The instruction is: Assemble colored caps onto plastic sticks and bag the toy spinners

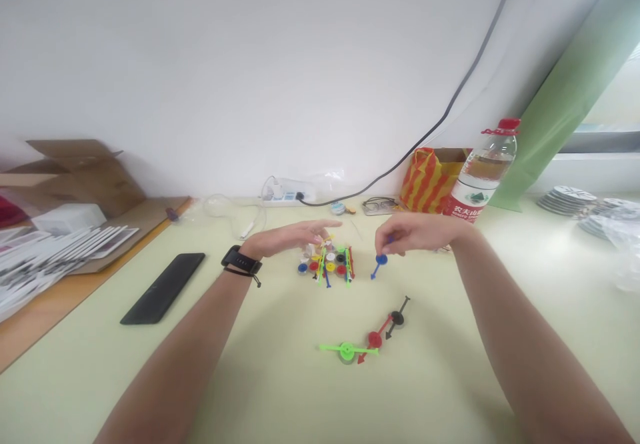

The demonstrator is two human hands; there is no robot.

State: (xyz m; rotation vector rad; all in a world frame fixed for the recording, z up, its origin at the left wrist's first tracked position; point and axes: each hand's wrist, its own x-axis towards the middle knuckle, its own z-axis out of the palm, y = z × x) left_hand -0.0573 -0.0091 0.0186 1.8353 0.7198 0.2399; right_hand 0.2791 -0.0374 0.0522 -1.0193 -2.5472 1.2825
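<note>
Between the fingertips of my right hand (407,233) is a blue arrow spinner (381,259), held just above the table with its arrow tip pointing down and left. My left hand (295,236) reaches over the pile of small coloured spinners (327,264), fingers stretched out; whether they touch the pile I cannot tell. Nearer to me lie three arrow spinners apart from the pile: a black one (397,319), a red one (375,341) and a bright green one (347,352). The red one's ends nearly meet or touch its two neighbours.
A black flat case (164,288) lies at left, beside stacked white cards (65,264) and a cardboard box (90,171). Along the wall are a power strip (285,194) and a striped bag (425,181). A water bottle (483,174) and stacked discs (567,201) stand right.
</note>
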